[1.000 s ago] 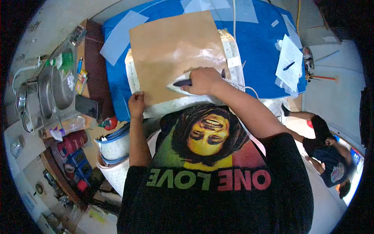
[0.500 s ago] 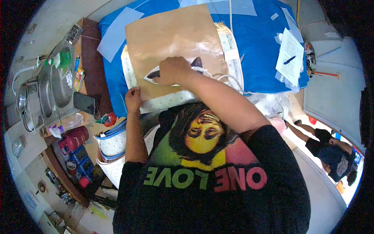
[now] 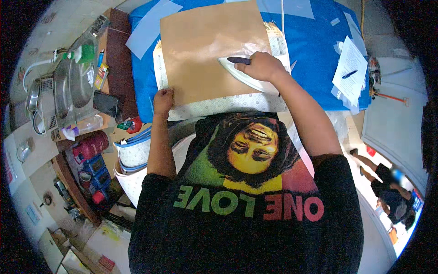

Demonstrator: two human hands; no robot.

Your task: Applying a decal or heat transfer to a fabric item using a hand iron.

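My right hand (image 3: 264, 67) is wrapped round the dark handle of a white clothes iron (image 3: 248, 81). The iron rests on a glossy brown sheet (image 3: 205, 43), near its lower right part, its pointed end toward the left. At the sheet's lower left corner, my left hand (image 3: 163, 101) is closed, its fingertips pinching the edge there. Under the sheet lies a pale patterned fabric piece (image 3: 205, 108), showing along the near edge and both sides. Some straw-coloured fringe (image 3: 273, 29) sticks out at its far right corner.
A blue cloth (image 3: 315, 68) covers the work table. Papers (image 3: 350, 68) with a pen lie at its right. Stacked patterned pieces (image 3: 134, 153) stand at my left, below a dark tablet-like slab (image 3: 106, 104). A sink (image 3: 82, 73) is far left; another person (image 3: 392, 192) is at lower right.
My right hand has slid the iron to the right across the brown sheet. The left hand keeps its place at the sheet's corner. The whole view has shifted slightly.
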